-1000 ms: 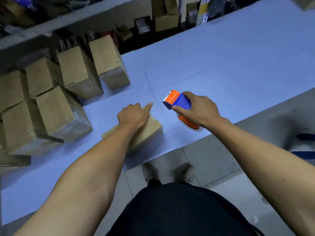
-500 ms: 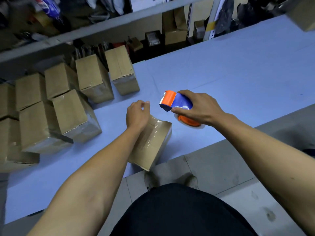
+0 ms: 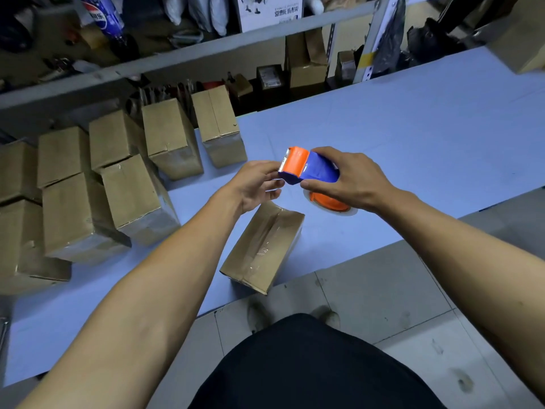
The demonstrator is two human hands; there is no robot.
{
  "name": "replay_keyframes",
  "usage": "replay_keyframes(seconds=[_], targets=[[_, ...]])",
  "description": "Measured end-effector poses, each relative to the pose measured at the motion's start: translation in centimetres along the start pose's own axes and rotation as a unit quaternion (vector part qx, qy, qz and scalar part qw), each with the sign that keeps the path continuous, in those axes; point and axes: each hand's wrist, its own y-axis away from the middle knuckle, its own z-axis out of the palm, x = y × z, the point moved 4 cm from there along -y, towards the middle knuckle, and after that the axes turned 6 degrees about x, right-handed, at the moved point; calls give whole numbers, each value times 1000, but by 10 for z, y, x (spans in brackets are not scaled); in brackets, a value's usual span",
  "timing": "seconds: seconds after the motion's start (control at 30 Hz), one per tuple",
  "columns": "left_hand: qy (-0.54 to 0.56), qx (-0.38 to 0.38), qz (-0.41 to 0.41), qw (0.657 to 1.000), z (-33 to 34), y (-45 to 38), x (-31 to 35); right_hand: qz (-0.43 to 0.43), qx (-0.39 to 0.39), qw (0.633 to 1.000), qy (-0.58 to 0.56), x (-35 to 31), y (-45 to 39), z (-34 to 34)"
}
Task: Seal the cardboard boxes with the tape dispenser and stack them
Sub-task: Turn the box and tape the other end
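Observation:
A small cardboard box [image 3: 265, 246] lies near the front edge of the blue table [image 3: 413, 137], with clear tape along its top seam. Above it my right hand [image 3: 351, 178] grips an orange and blue tape dispenser [image 3: 309, 169]. My left hand [image 3: 256, 184] is raised off the box, its fingertips pinching at the dispenser's cutter end, where the tape end is too faint to make out. Several more cardboard boxes [image 3: 129, 190] stand in a group on the left.
Behind the table runs a shelf rack [image 3: 206, 48] with bottles, bags and small boxes. A box corner [image 3: 522, 39] shows at the top right. The table's front edge is close to my legs, and a grey tiled floor [image 3: 383, 290] lies below.
My left hand has lifted off the box and gone up to the dispenser's cutter end. The box now lies free on the table. My right hand has raised the dispenser slightly.

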Motion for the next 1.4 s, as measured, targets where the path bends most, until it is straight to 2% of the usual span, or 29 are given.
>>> replay_keyframes(seconds=[0.17, 0.33, 0.47, 0.7, 0.97, 1.4], targets=[[-63, 13, 32, 997, -1, 1, 0, 2, -19, 1000, 12, -3, 4, 2], [-163, 82, 98, 978, -3, -4, -1, -26, -56, 996, 63, -9, 7, 10], [-159, 161, 109, 968, -29, -9, -7, -12, -93, 992, 80, 4, 19, 13], [-214, 149, 106, 959, -45, -17, -44, -1, -123, 987, 104, 22, 44, 29], [-264, 190, 152, 933, -52, -30, -50, 35, -116, 985, 120, 18, 46, 53], [-277, 237, 140, 920, -46, -39, -74, 42, -111, 985, 125, 23, 50, 62]])
